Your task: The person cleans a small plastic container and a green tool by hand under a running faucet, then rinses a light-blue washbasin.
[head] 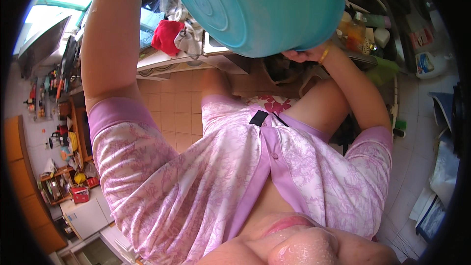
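A turquoise plastic bucket point(279, 11) fills the top middle of the view, tipped on its side. Its ringed base point(206, 3) faces left and towards me, and its inside is hidden. My right hand point(305, 54), with a yellow band at the wrist, grips the bucket's lower edge from beneath; the bucket covers part of the fingers. My left forearm rises past the top edge of the picture, so the left hand is out of view. Behind the bucket runs a counter point(176, 60) with a red cloth point(167, 36) and a greyish cloth point(189, 38) at its edge.
Right of the bucket, several bottles, one amber point(356, 33), stand by a metal sink point(390, 18). A green cloth point(382, 71) hangs below. A white jug point(428, 64) stands at the far right. Orange floor tiles point(169, 106) lie below; shelves with kitchen goods point(66, 184) line the left.
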Demonstrator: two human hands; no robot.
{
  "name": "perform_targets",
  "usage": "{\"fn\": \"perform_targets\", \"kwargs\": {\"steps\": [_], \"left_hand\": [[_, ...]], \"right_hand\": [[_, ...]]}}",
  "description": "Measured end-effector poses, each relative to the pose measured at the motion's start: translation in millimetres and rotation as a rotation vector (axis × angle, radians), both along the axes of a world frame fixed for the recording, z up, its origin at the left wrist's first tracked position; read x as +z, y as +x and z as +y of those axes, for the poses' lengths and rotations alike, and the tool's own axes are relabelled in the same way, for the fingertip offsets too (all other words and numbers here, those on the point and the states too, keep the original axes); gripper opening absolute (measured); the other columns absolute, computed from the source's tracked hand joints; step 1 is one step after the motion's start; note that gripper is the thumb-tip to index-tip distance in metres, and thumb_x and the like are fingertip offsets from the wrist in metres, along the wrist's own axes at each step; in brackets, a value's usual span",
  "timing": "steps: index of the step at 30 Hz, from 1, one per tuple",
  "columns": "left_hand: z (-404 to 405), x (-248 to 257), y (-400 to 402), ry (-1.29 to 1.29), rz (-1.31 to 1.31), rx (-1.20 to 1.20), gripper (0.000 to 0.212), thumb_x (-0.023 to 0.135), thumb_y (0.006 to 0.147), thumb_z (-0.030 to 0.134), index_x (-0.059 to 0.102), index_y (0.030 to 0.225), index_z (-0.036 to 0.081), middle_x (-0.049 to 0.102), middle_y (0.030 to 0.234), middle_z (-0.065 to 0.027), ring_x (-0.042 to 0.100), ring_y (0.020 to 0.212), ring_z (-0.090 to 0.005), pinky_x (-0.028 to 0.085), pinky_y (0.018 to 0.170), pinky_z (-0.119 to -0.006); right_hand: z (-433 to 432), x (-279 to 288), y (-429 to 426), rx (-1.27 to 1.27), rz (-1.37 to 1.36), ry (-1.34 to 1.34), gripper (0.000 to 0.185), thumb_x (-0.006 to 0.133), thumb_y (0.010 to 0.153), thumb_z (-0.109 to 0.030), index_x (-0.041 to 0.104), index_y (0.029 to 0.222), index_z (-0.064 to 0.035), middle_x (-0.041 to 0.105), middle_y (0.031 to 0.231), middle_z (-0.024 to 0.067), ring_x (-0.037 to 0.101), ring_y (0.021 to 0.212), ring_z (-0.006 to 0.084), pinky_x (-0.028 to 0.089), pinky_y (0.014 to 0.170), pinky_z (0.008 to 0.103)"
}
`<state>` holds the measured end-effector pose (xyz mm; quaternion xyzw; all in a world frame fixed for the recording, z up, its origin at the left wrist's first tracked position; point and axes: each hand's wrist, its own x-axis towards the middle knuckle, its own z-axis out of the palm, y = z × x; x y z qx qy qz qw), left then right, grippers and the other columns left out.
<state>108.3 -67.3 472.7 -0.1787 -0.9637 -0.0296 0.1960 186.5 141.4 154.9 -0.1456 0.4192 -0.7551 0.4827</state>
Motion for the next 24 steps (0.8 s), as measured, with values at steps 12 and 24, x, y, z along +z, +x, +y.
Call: {"fn": "perform_targets", "kwargs": {"steps": [12,24], "left_hand": [[-203,-60,184,0.928,-0.191,0.035,0.058,0.047,0.094,0.052,0.059,0.119,0.001,0.063,0.100,-0.0045,0.057,0.085,-0.0084,0.045,0.070,-0.023],[-418,-178,282,1.517,-0.025,0.574,0.024,0.055,0.090,0.015,0.059,0.099,-0.007,0.062,0.096,-0.0131,0.062,0.088,-0.0214,0.052,0.081,-0.032]], "right_hand": [[-29,68,31,-0.511,0.403,0.327,0.045,0.065,0.085,-0.022,0.053,0.122,0.0019,0.065,0.080,0.0058,0.064,0.061,0.0116,0.052,0.050,0.0225],[-104,60,-67,-0.377,0.786,0.547,0.039,0.056,0.095,-0.035,0.061,0.115,-0.0026,0.068,0.086,0.0093,0.068,0.072,0.0159,0.055,0.061,0.0261]]}}
